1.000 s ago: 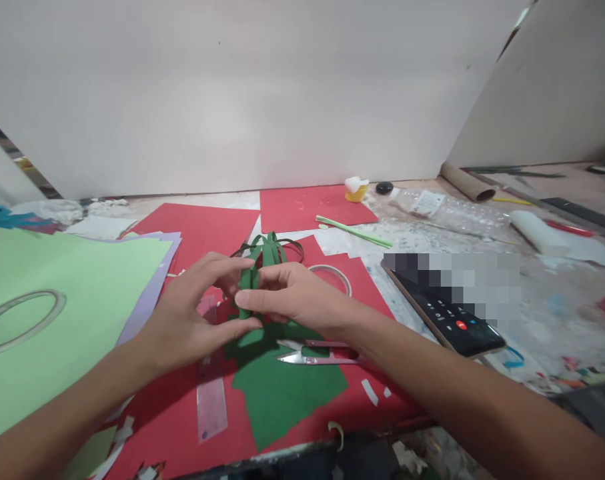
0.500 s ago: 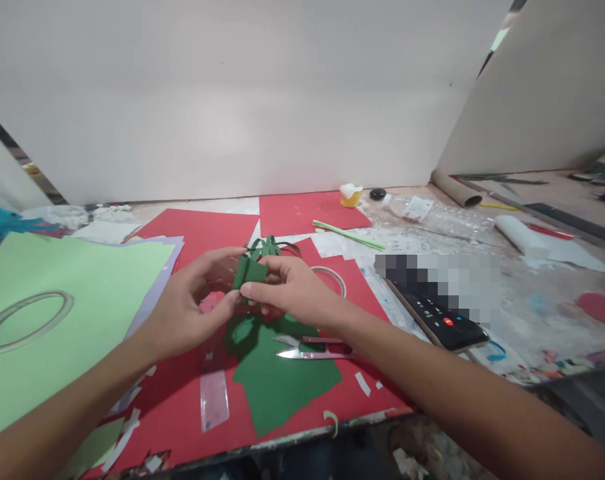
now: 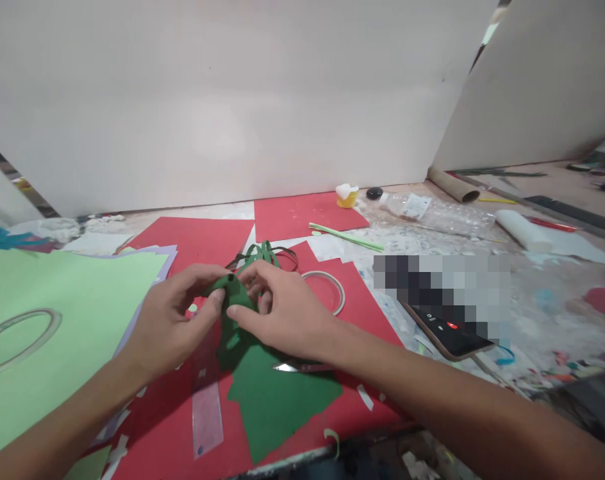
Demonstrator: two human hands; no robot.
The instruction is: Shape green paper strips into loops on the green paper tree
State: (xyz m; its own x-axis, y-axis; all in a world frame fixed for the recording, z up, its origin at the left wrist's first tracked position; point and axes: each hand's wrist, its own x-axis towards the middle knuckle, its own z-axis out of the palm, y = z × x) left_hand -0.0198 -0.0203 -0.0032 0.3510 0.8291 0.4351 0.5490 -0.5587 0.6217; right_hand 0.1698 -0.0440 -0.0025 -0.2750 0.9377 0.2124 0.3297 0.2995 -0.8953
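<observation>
A light green sheet (image 3: 72, 293) lies far left on the desk (image 3: 432, 233). At centre, the left hand (image 3: 169, 320) and right hand (image 3: 277, 310) both pinch a green paper piece (image 3: 229, 290) just above red paper (image 3: 172, 420). A phone (image 3: 449, 330) rests to the right.

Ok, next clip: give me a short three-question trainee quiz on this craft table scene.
1. True or false: both hands pinch the green paper piece.
2. What lies partly hidden under the right hand: A scissors, B stapler, C pen?
3. What colour is the sheet under the tape ring at far left?

Key: 1 true, left hand included. 2 A, scissors. 3 light green sheet.
</observation>
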